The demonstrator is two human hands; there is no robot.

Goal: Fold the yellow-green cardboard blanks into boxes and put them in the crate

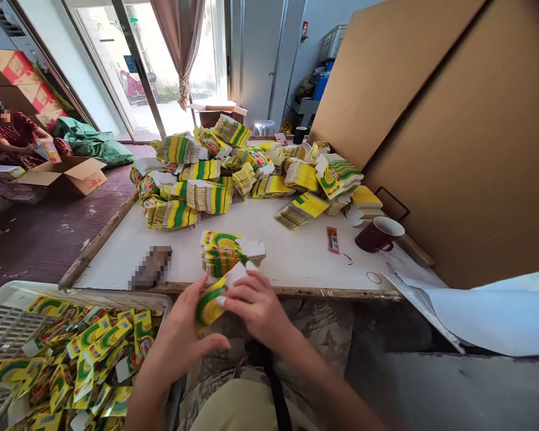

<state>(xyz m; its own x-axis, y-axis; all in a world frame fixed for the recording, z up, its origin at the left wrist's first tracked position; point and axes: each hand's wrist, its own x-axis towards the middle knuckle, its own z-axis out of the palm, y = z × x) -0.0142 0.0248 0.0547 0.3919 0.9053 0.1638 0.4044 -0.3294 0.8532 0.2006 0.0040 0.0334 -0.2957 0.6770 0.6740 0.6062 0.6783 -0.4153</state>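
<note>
A small yellow and green paper carton (212, 302) is held between both my hands, tilted, above my lap at the table's front edge. My right hand (251, 304) pinches the carton's white flap end between thumb and fingers. My left hand (184, 329) cups the carton's left side. Its fingers rest along that side and its thumb sticks out below; part of its grip is hidden. Just beyond, a stack of flat cartons (227, 251) lies on the white table (251, 215). Formed cartons (101, 341) fill a white plastic crate (2, 326) at my left.
Bundles of flat cartons (209, 197) are heaped at the table's back. A dark mug (377, 236), a small red packet (333, 239) and a rubber band (374, 277) lie right. Large cardboard sheets (476, 149) stand at the right. Another person (20, 140) sits left by an open box (69, 176).
</note>
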